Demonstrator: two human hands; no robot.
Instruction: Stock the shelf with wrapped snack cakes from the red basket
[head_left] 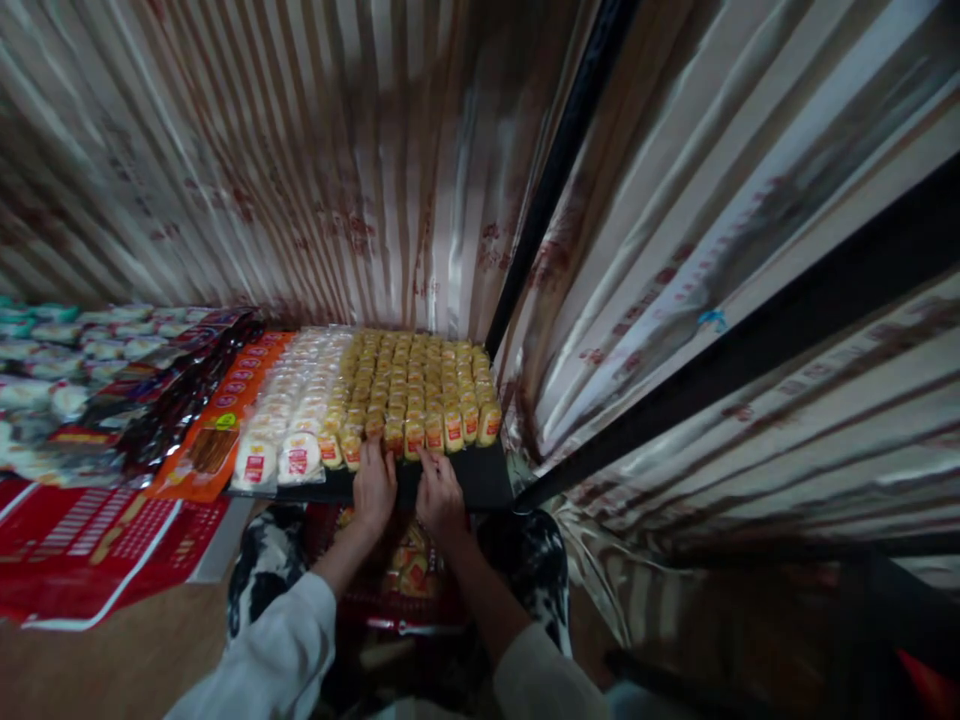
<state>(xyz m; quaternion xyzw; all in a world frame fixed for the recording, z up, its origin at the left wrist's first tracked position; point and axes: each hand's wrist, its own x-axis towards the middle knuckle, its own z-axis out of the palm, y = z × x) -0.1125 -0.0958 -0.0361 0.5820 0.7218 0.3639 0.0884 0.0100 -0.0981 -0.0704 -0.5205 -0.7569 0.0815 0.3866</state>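
Just beyond both hands, rows of yellow packets point(416, 385) run away across a black tray point(480, 478); the left hand point(373, 487) and right hand point(439, 495) pinch the nearest row's packets, side by side.

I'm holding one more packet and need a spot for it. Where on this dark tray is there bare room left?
Bare room is the dark tray front strip, right of the right hand, below the yellow packets. Another sliver lies left of the left hand, under the white packets. Behind that, rows are packed to the striped curtain.
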